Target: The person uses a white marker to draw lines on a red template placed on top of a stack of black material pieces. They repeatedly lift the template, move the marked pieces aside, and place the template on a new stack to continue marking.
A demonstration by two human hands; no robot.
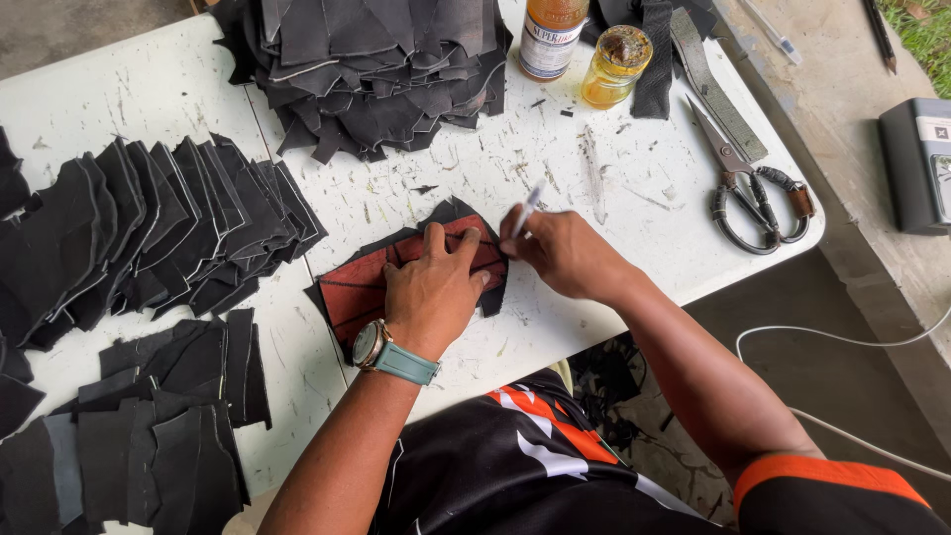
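Note:
My left hand (433, 287), with a watch on a teal strap at the wrist, presses flat on a dark red template (359, 282) that lies on a black leather piece (492, 295) on the white table (614, 228). My right hand (562, 250) grips a white pen (528, 206) upright, its tip at the template's right edge.
A heap of black leather pieces (367, 69) sits at the back. Fanned and stacked cut pieces (149, 233) lie to the left, more (149, 436) at the near left. Two glue bottles (614, 64), black straps and scissors (753, 188) are on the right. A white cable (842, 342) hangs beyond the edge.

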